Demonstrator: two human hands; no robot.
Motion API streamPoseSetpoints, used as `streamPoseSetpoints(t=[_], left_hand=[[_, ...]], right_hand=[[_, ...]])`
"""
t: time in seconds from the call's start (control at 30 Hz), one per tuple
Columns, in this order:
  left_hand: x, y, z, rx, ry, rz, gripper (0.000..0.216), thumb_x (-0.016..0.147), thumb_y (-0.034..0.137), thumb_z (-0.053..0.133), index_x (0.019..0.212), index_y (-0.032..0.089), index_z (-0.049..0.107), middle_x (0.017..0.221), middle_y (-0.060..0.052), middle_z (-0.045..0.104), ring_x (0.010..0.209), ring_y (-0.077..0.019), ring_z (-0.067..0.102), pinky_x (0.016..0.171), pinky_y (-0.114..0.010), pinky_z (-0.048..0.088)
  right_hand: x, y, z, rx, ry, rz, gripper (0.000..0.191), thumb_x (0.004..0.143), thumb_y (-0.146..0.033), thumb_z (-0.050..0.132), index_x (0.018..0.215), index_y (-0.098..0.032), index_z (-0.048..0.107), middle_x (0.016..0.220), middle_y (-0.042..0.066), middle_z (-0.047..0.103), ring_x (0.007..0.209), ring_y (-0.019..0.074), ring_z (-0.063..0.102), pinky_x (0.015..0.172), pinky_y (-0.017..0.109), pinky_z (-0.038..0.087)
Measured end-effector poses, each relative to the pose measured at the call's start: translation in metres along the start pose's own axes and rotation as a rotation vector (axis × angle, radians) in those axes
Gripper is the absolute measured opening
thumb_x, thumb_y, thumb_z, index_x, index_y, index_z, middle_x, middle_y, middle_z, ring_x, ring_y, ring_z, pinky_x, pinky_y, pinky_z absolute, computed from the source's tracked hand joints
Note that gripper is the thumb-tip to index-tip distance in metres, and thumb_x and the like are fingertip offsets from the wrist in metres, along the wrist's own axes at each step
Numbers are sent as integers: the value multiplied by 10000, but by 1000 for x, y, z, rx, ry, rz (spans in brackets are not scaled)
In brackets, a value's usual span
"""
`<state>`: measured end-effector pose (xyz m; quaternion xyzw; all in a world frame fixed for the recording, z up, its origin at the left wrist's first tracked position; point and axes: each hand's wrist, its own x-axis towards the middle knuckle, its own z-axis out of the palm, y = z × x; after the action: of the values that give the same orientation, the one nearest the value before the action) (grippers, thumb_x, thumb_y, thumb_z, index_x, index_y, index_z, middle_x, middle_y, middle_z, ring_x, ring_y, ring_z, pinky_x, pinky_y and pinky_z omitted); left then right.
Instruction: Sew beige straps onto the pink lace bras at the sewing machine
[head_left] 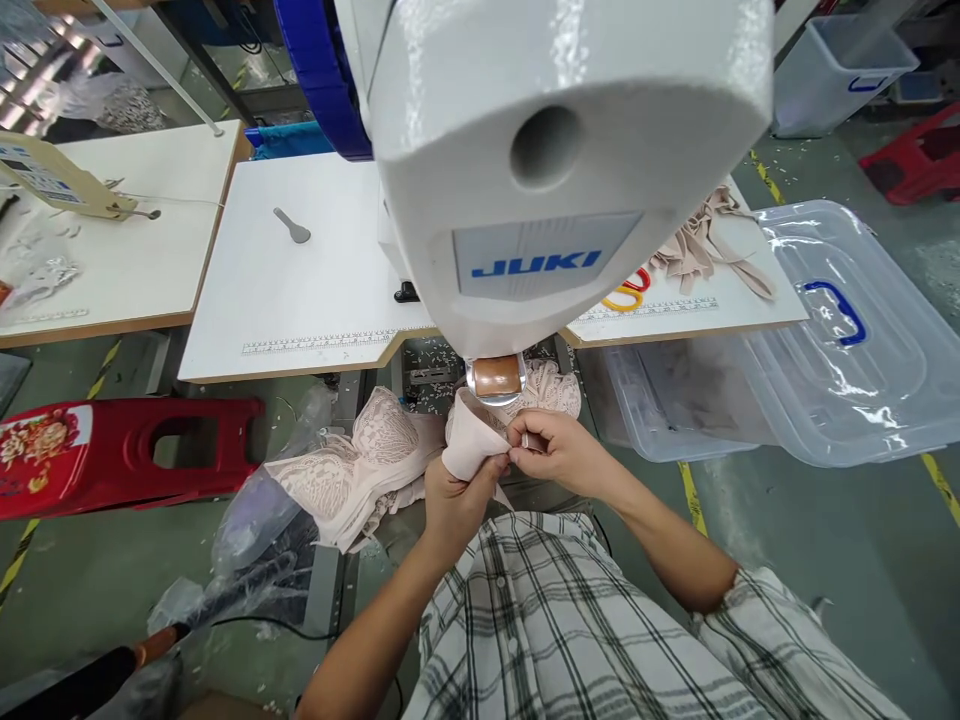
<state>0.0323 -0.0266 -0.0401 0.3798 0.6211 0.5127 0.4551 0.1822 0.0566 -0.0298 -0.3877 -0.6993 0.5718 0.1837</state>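
Note:
Below the head of a white JUKI sewing machine (562, 150), both my hands are on a pale pink lace bra (386, 430). Its lace cups hang to the left, and more gathered lace (555, 388) shows behind my right hand. My left hand (459, 505) grips a smooth folded band of the bra, thumb on top. With thumb and forefinger together, my right hand (559, 450) pinches the band's edge just right of the left thumb. A brown shiny guard (496, 378) sits right above the fabric. The needle is hidden.
Yellow and red scissors (622, 298) and beige fabric strips (701, 245) lie on the table's right side. A grey spoon-shaped tool (292, 226) lies at left. A red stool (112, 450) stands left, clear plastic bins (847, 330) right.

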Motion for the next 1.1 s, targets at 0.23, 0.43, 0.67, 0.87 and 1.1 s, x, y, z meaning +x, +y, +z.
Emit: streamPoseSetpoints(t=[0.23,0.43,0.67,0.87,1.1], left_hand=[[5,3,-5,-10,-58,-31,212,764,339,691,676,147,708,606,-25,668,559,-149,573,527,-246,459],[10,6,-11,185,-78,-8,203,774,352,665,686,170,677,634,-8,634,594,-148,533,562,-248,426],[17,11,-20,278,-113,46,236,793,358,647,636,194,583,582,20,515,585,-138,432,563,-245,380],[20,19,-20,280,-225,72,254,814,363,640,626,202,583,583,10,512,613,-160,470,610,-256,420],[15,26,-13,322,-321,96,160,855,314,592,802,186,673,758,-34,665,700,-186,579,662,-269,451]], right_hand=[[0,1,-2,-109,-58,-125,87,845,-213,552,813,-189,629,719,-23,537,644,116,466,620,242,342],[-3,9,7,-159,35,-89,64,829,-216,585,772,-190,599,739,-13,589,681,127,510,630,247,357],[-6,3,-11,16,24,54,133,846,-276,555,889,-195,651,765,-9,630,612,115,474,595,249,363],[-14,1,-15,-93,32,4,112,832,-253,574,909,-229,495,656,-74,469,536,96,374,538,232,298],[-16,-9,-17,-116,-17,-46,128,820,-186,535,812,-226,413,668,-81,442,544,91,382,564,242,280]])
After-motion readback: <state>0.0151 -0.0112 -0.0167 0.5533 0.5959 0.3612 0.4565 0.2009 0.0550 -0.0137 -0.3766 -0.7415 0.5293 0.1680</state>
